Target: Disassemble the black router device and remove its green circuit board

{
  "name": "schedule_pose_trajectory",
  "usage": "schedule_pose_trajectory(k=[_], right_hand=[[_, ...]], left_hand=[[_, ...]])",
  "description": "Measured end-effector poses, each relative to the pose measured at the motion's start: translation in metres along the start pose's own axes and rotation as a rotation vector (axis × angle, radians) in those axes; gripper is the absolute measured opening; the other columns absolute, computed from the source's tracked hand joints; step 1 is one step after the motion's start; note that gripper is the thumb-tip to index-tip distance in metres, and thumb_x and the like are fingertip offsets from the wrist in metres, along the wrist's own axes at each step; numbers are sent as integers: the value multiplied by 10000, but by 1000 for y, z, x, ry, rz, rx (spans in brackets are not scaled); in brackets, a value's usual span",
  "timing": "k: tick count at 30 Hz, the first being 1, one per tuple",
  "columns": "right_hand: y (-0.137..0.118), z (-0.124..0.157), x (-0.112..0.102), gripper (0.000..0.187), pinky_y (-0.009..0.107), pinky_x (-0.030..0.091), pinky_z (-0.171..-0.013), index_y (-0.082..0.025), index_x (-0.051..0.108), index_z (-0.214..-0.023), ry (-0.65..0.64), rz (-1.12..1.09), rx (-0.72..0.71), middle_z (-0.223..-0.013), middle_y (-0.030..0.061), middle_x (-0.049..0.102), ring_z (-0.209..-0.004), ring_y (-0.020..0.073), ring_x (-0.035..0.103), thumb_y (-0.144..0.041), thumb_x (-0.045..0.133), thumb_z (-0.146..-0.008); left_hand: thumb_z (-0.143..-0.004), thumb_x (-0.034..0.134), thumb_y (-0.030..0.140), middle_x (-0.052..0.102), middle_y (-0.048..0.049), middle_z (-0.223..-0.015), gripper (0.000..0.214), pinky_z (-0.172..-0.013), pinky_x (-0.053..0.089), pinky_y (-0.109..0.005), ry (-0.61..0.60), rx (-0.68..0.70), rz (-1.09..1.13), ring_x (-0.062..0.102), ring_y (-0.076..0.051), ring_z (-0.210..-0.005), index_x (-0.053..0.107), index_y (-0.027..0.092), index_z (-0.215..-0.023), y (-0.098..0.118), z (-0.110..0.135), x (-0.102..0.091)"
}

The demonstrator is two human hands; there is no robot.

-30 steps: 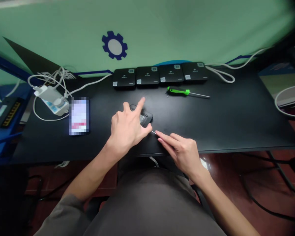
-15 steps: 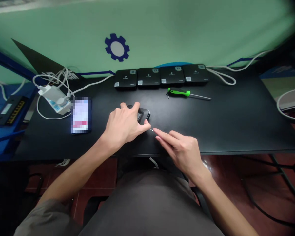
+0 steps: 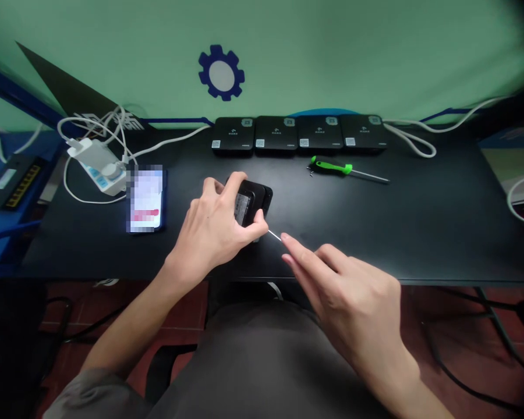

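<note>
My left hand (image 3: 212, 230) is closed round a small black box-shaped device (image 3: 252, 201), tilted up off the black desk (image 3: 419, 221) so its underside with a label faces me. My right hand (image 3: 344, 297) pinches a thin metal pin (image 3: 274, 235) between fingertips, its tip close to the device's near edge by my left thumb. Whether the pin touches the device I cannot tell.
Several matching black devices (image 3: 299, 132) line the desk's back edge. A green-handled screwdriver (image 3: 347, 170) lies in front of them. A lit phone (image 3: 145, 199) and a white power strip with cables (image 3: 98, 163) lie at the left. White cable (image 3: 413, 142) loops at back right.
My left hand has gone from fingers resting on the flat device to gripping it and tipping it up. My right hand with the pin has stayed beside it; the view moved closer.
</note>
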State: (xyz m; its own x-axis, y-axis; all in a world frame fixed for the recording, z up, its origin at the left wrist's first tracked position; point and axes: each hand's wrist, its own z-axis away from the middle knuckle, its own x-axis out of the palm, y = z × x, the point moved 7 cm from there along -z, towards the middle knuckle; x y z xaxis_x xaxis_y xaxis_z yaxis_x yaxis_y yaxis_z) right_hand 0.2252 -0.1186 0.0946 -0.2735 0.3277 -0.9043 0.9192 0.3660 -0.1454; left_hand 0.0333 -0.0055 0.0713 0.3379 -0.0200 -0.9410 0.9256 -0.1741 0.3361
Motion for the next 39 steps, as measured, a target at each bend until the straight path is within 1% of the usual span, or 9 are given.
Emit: schedule_pose_trajectory(k=[5,9,11,14,17,21,26,32,39], right_hand=[[7,5,-4,323,319,442,-614,-266,841,-1454,-83,-343,208,-829,-26,720,-592,119,601,-289,708,-1160],[21,8,20,263,290,597,-868,-280,877,-1345,-80,-752,492,-1133,25,872,-963,172,805,-348,738,-1131],[18,6,45,241,282,587,-756,-304,890,-1283,-99,-943,602,-976,-5,832,-825,154,747,-404,791,-1088],[-1,-3,78,583,273,528,-627,-313,797,-1488,-83,-1223,597,-750,-79,623,-625,116,528,-410,950,-933],[-14,-8,93,733,274,534,-612,-331,761,-1538,45,-1280,577,-807,-79,637,-626,110,525,-329,1007,-848],[-10,-3,92,510,283,569,-616,-311,836,-1409,225,-1194,645,-898,-42,738,-615,107,560,-309,953,-913],[5,2,84,460,253,544,-579,-341,882,-1331,257,-1149,610,-902,-50,781,-597,93,561,-272,977,-886],[17,14,93,375,256,531,-597,-339,897,-1281,150,-1127,670,-842,-43,742,-649,119,585,-327,962,-912],[32,25,85,354,346,635,-959,-341,868,-1331,40,-1120,674,-1225,17,851,-1035,201,774,-377,908,-981]], left_hand=[[-1028,710,482,687,-84,-1192,534,-895,621,-483,7,-49,274,716,-260,-839,629,344,-1537,-33,-9,-5],[-1072,653,540,693,-64,-1226,512,-794,588,-406,-29,-108,476,698,-204,-772,622,351,-1547,-57,-9,0],[-1092,614,553,687,-52,-1204,505,-776,582,-378,-54,-98,576,708,-214,-833,615,356,-1557,-56,-7,5],[-1104,598,532,680,-30,-1140,517,-795,592,-349,-118,-82,732,718,-217,-904,597,377,-1597,-43,-3,15],[-1111,598,562,683,-23,-1109,529,-801,619,-328,-176,-83,922,730,-210,-912,598,373,-1605,-28,4,25],[-1098,658,644,693,-36,-1176,532,-830,673,-336,-226,-128,1133,766,-223,-973,628,355,-1543,-22,11,36],[-1119,643,693,708,-62,-1245,544,-894,692,-368,-257,-134,1287,765,-260,-1117,601,346,-1537,-22,17,44],[-1021,856,553,652,-50,-1399,539,-1014,677,-399,-34,-65,1162,759,-195,-1027,640,352,-1471,-14,25,37],[-846,982,381,634,-92,-1514,858,-1143,660,-499,302,73,745,716,-312,-1310,589,323,-1605,9,35,21]])
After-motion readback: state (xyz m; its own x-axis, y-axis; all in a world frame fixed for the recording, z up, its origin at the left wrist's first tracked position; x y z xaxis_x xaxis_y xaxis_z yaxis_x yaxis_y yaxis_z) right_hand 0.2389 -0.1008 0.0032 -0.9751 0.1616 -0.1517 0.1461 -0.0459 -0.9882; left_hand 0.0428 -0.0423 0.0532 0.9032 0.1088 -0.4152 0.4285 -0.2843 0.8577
